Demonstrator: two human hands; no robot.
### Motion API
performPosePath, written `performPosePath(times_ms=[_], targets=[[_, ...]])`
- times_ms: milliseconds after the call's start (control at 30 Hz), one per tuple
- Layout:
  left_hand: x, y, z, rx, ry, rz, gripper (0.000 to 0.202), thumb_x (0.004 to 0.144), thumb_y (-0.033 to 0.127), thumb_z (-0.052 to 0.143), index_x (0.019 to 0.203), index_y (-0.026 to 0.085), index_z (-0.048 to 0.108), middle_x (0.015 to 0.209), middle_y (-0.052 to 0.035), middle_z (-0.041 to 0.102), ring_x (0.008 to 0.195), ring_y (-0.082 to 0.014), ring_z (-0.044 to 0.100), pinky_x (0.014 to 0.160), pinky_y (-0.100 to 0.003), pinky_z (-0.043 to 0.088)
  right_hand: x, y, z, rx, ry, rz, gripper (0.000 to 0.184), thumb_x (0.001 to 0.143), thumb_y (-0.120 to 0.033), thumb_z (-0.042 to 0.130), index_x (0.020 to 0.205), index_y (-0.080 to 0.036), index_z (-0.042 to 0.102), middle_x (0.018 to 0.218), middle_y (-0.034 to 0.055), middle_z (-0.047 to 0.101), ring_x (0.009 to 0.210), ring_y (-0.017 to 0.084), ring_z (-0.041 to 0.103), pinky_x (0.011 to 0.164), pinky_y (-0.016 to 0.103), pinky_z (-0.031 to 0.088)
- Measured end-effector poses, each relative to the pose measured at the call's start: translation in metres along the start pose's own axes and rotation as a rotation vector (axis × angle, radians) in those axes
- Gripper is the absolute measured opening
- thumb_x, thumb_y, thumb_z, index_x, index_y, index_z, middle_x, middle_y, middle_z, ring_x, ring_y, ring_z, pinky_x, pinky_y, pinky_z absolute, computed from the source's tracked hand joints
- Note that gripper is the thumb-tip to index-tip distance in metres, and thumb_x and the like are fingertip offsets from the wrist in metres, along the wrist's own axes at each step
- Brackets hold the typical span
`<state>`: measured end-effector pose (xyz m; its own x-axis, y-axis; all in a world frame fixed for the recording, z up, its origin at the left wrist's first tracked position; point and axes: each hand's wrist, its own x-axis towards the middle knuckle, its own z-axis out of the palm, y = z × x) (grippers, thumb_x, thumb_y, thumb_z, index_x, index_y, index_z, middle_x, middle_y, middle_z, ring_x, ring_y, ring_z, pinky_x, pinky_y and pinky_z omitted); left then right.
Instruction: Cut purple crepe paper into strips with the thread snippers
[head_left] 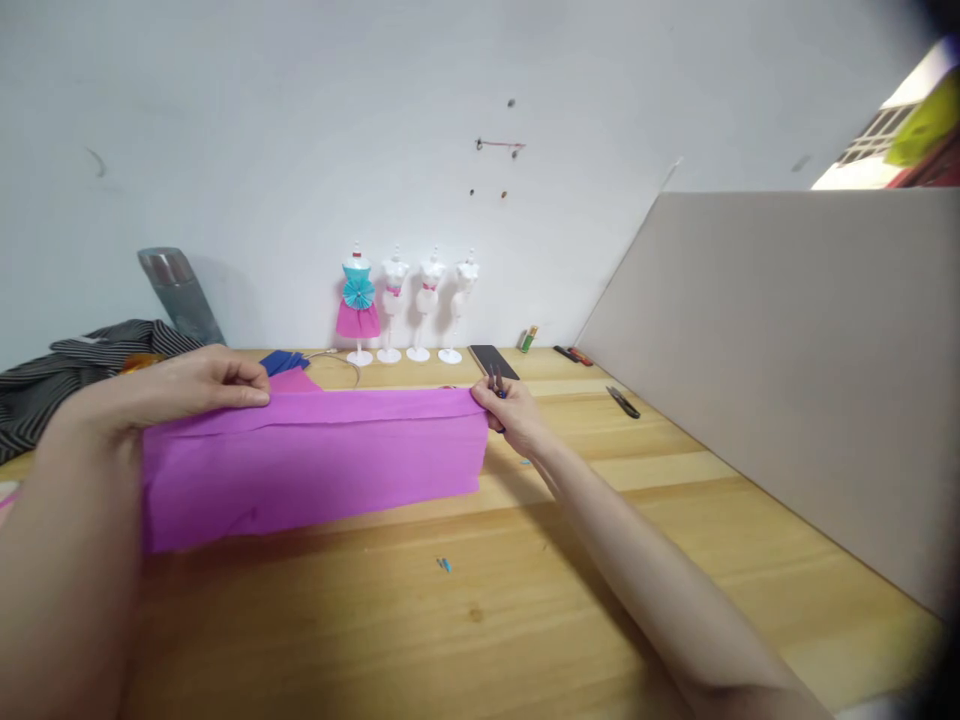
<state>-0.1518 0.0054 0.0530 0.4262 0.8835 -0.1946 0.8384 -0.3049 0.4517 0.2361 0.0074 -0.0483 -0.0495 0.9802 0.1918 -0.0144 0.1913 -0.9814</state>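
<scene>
A long strip of purple crepe paper [315,465] hangs stretched between my two hands above the wooden table [525,600]. My left hand [187,385] pinches its top edge at the left, fingers closed on the paper. My right hand [510,410] grips the top right corner and also holds a small pair of dark scissors [496,380], whose blades point up.
Several small white dress forms [409,305] stand against the back wall, one wearing a teal and pink dress [358,300]. A phone [493,361], snips [623,402], blue paper [283,360], striped cloth [67,375] and a grey partition [787,370] on the right surround the table.
</scene>
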Motion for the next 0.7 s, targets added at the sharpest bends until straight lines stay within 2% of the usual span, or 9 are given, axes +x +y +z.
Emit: performPosePath(times_ms=[267, 500, 700], targets=[[0.000, -0.009, -0.001, -0.056, 0.015, -0.030, 0.038, 0.079, 0.053, 0.051, 0.066, 0.017, 0.055, 0.069, 0.0023, 0.043, 0.064, -0.0122, 0.038, 0.057, -0.021, 0.032, 0.000, -0.002, -0.002, -0.049, -0.050, -0.002, 0.036, 0.059, -0.045, 0.077, 0.064, -0.017, 0.055, 0.045, -0.0078, 0.041, 0.039, 0.004, 0.028, 0.039, 0.021, 0.016], [-0.003, -0.003, -0.001, -0.025, 0.013, -0.037, 0.041, 0.081, 0.054, 0.049, 0.065, 0.017, 0.053, 0.067, 0.0027, 0.042, 0.063, -0.0121, 0.038, 0.056, -0.021, 0.032, 0.000, -0.004, -0.007, -0.098, -0.029, -0.031, 0.032, 0.062, -0.043, 0.075, 0.065, -0.017, 0.057, 0.052, -0.0056, 0.045, 0.044, 0.005, 0.032, 0.042, 0.022, 0.020], [0.000, 0.001, 0.000, 0.038, 0.051, -0.035, 0.038, 0.080, 0.051, 0.050, 0.073, 0.016, 0.063, 0.071, 0.0010, 0.052, 0.069, -0.0143, 0.044, 0.062, -0.023, 0.035, -0.001, -0.007, -0.007, -0.181, -0.008, -0.087, 0.029, 0.063, -0.041, 0.072, 0.062, -0.017, 0.056, 0.056, -0.0033, 0.046, 0.051, 0.008, 0.037, 0.045, 0.022, 0.024]])
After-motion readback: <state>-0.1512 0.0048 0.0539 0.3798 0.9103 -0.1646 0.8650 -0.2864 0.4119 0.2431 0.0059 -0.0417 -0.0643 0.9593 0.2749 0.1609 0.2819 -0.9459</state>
